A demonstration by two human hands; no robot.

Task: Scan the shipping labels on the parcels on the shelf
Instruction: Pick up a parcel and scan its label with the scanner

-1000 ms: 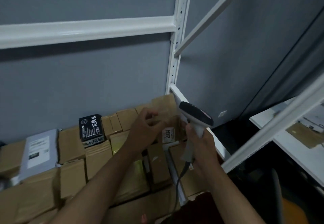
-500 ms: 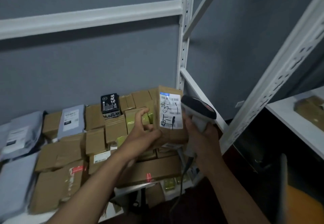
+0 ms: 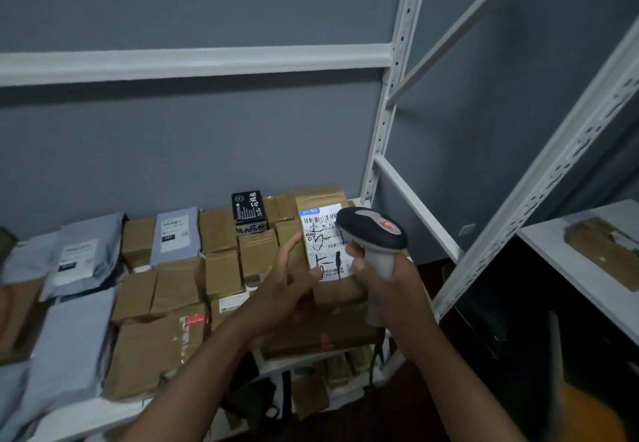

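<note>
My left hand [image 3: 288,280] holds a brown cardboard parcel [image 3: 337,291] upright by its left edge, thumb on the lower corner of its white shipping label [image 3: 323,244]. The label faces me, with barcodes and black marker scrawl on it. My right hand [image 3: 387,277] grips the handle of a grey-and-black barcode scanner [image 3: 371,230]. The scanner's head sits just in front of the label's right side and hides part of it. A cable hangs down from the scanner's handle.
Several brown parcels [image 3: 179,289] and grey mailer bags [image 3: 84,255] lie packed on the white shelf [image 3: 114,410], with a black printed box [image 3: 249,211] at the back. White uprights [image 3: 387,123] frame the right side. Another shelf [image 3: 581,261] with a flat parcel stands to the right.
My left hand lifted a parcel off the pile and turned its label to face me. The scanner's head moved in front of the label. The view pulled back and shows more of the shelf.
</note>
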